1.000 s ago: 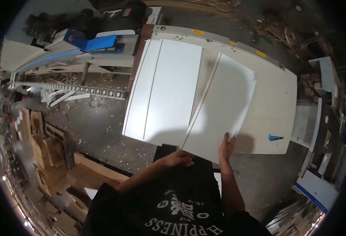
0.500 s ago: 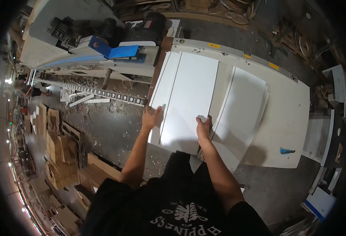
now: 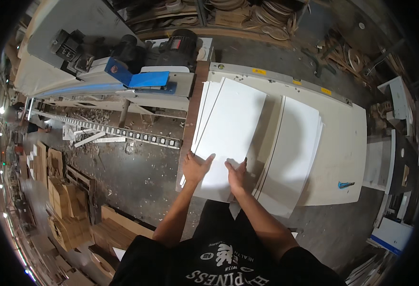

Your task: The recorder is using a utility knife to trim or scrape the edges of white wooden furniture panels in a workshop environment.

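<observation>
Left hand [image 3: 196, 168] lies flat, fingers spread, on the near left corner of the top white panel [image 3: 228, 128]; it grips nothing. Right hand [image 3: 236, 172] also lies open and flat on the same panel's near edge, just beside the left. The panel sits on a stack of similar white panels [image 3: 203, 110] whose edges show along its left side.

A second stack of white panels [image 3: 293, 148] lies just to the right, slightly fanned at its right edge (count not readable). Both stacks rest on a large white worktable [image 3: 345, 143]. A small blue tool [image 3: 346, 184] lies on the table near its right edge, well apart from the hands.

No bins or boxes on the table. Cardboard boxes [image 3: 61, 209] stand on the floor at lower left; contents cannot be made out.

Concrete floor [image 3: 138, 167], littered with scraps. A machine with blue parts [image 3: 138, 76] stands beyond the table's left end. Round wooden pieces [image 3: 271, 14] are piled along the far wall.
</observation>
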